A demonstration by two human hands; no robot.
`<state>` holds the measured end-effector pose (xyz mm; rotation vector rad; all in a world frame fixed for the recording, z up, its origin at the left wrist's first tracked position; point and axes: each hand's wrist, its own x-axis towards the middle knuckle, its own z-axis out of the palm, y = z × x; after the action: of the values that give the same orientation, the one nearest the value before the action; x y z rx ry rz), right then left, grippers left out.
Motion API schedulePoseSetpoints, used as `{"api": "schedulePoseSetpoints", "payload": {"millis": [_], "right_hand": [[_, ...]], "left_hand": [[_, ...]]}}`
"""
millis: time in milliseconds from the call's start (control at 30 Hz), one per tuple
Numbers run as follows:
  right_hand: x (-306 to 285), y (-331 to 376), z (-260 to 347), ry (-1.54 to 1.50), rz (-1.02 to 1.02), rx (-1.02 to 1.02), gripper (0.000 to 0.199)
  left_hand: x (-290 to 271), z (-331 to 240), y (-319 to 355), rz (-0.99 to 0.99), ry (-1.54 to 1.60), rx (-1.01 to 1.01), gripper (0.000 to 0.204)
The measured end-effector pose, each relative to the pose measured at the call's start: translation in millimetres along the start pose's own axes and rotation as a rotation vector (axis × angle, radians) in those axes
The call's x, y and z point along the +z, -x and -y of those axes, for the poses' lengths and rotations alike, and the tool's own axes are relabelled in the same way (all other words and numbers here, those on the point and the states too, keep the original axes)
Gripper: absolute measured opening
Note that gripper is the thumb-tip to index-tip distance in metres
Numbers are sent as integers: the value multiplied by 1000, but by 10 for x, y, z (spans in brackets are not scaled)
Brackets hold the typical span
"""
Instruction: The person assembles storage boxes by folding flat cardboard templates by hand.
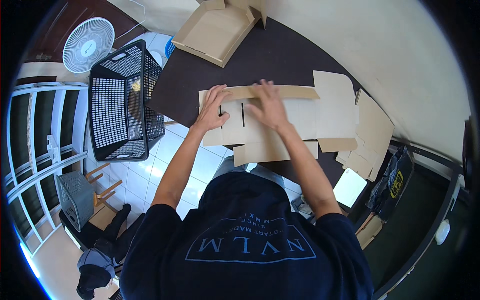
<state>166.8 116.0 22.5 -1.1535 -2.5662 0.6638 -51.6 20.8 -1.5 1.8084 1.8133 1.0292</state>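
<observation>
A flat, unfolded cardboard box blank (300, 117) lies on the dark brown table (280, 55). My left hand (212, 107) presses flat on its left end, beside two narrow slots. My right hand (269, 105) lies palm down on the middle of the blank, fingers reaching the folded far flap (295, 91). Neither hand grips anything; both rest with fingers spread on the cardboard.
An assembled shallow cardboard box (215, 30) sits at the table's far side. A stack of flat cardboard blanks (370, 137) lies at the right edge. A black plastic laundry basket (120, 100) stands left of the table, with a white fan (88, 44) behind it.
</observation>
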Motion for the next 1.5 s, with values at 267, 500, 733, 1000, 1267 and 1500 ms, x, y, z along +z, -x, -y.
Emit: {"api": "schedulePoseSetpoints", "payload": {"millis": [267,500,733,1000,1267,1500], "right_hand": [[-776,-79,-1422,180,-396,437,23],[-540,-185,-1399,-2,-388,619,29],[124,-416,-360,-44,-11,121,50],[212,-460,-281,136,114,238,59],[180,-502,-299,69,124,272,57],[-130,-484,-826,-273,-281,399,44]], "left_hand": [[340,19,-563,-257,146,-250,22],[830,-232,-697,-96,-110,-75,60],[861,-242,-667,208,-596,-111,65],[798,-434,-331,256,-532,-146,62],[713,-359,-738,138,-408,-228,51],[866,-165,-744,92,-529,-129,66]]}}
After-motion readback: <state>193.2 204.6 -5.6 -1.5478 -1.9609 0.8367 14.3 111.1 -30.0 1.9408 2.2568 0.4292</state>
